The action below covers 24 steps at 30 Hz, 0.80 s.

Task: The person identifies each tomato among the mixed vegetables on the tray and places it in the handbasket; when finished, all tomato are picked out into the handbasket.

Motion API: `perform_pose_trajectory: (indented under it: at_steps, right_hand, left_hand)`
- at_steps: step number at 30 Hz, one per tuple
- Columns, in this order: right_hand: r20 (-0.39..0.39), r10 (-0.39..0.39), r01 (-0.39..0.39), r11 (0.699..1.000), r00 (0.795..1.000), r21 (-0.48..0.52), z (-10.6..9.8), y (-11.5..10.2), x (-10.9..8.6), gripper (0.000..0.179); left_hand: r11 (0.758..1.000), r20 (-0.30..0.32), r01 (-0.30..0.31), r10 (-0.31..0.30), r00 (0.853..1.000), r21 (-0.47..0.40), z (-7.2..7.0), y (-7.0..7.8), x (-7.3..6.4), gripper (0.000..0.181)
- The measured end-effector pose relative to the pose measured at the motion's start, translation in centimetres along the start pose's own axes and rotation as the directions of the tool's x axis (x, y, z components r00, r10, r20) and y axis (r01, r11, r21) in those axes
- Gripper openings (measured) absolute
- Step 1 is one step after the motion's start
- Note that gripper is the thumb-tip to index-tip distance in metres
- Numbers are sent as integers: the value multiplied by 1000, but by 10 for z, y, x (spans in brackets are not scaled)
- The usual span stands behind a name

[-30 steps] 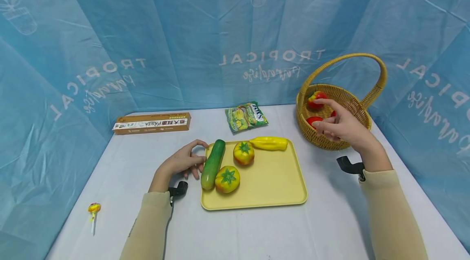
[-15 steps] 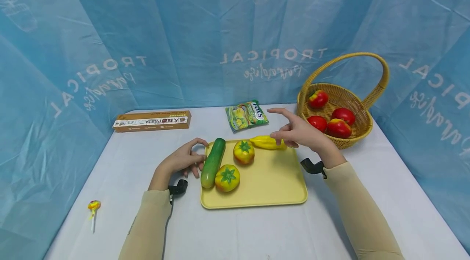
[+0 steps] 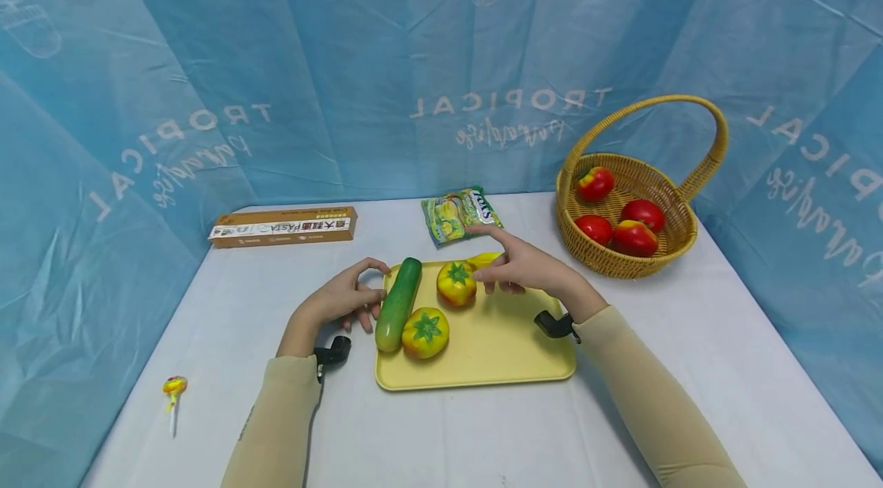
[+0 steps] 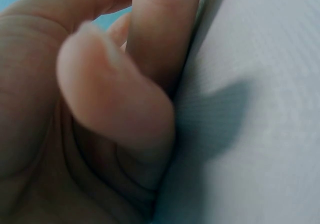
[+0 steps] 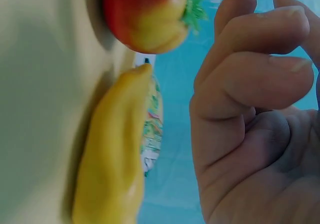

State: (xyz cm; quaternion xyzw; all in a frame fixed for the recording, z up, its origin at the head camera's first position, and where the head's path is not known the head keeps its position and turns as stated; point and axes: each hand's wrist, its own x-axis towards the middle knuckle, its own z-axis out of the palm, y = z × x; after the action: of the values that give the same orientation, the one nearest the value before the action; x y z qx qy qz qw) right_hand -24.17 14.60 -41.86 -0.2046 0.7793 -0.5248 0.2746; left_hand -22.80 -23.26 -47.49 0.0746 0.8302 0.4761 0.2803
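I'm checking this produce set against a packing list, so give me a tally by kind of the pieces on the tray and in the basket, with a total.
Green cucumber: 1
Round pieces with green leafy tops: 2
Long yellow piece: 1
Mostly red pieces: 4
Total: 8

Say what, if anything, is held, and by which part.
Nothing visibly: the right hand is empty above the tray; the left hand is by its left edge, no grip visible.
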Motion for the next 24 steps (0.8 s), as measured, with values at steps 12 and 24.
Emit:
perform_pose_trajectory:
  at_steps: [12, 24]
  right_hand:
    - [34, 47, -46, 999, 998, -19, 15, 14, 9, 87]
    - [44, 67, -65, 997, 997, -44, 21, 24, 15, 87]
  left_hand:
    - [1000, 4, 2, -2, 1000, 5, 0, -1, 0, 47]
    - [1000, -1, -5, 5, 1000, 6, 0, -2, 1, 48]
